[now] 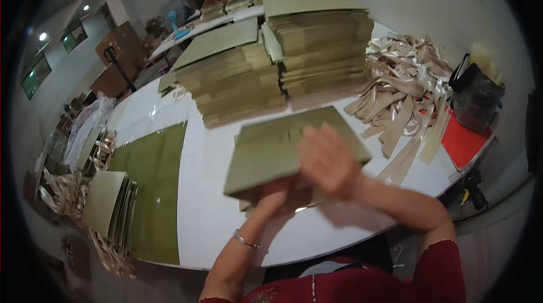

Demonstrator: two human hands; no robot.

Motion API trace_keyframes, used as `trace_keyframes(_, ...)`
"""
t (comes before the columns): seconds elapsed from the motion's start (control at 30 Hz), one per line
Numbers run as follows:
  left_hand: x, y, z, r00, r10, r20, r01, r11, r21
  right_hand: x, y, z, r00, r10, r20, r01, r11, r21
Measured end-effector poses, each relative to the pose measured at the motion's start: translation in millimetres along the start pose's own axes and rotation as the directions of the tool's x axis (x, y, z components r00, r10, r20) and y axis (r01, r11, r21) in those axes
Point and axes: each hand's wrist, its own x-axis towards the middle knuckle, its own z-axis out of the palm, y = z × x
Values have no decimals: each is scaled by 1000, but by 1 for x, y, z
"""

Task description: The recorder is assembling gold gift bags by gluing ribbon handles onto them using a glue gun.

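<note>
A flat olive-green paper bag [283, 147] is held on the white tabletop [209, 201], near the middle. Its near edge is gripped by the left hand [277, 192]. The right hand [328, 161] is pressed flat and open on top; it is blurred, so finger detail cannot be told. Two tall stacks of bags [277, 59] stand beyond. A heap of beige ribbons [401, 88] lies at the right.

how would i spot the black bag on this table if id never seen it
Start at the two tall stacks of olive-green folded sheets at the back of the white table. Go right, past the heap of cream ribbons, to the table's right edge. The black bag there is the only dark, upright thing.
</note>
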Motion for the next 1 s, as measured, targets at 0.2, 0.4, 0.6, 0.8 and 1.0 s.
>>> trace_keyframes(0.2, 22, 17, -65, 864, -429, 265, 500, 661, -560, -74, 37, 37, 149, 889, 434, -925, -30, 379)
trace_keyframes(0.4, -27, 68, -98, 856, -39, 515, -342, 704, 623, -58, 74, -46, 660, 389, 642, -607, 780, 152)
trace_keyframes(0.6, -56, 67, -123, 883, 235, 407, -465, 311, 829, -24, 46, -72, 342, 382, 859, -398, 887, -235)
trace_keyframes(0.8, -43, 104, -153, 978, 139, 154, -185, 923, 338, -8, 69, -92, 367, 362, 857, -598, 797, -80)
trace_keyframes(1.0, -49, -6, -81, 535, 803, 263, -725, 277, 630, -118, 73, -3, 921, 188, 341, -125, 972, -199)
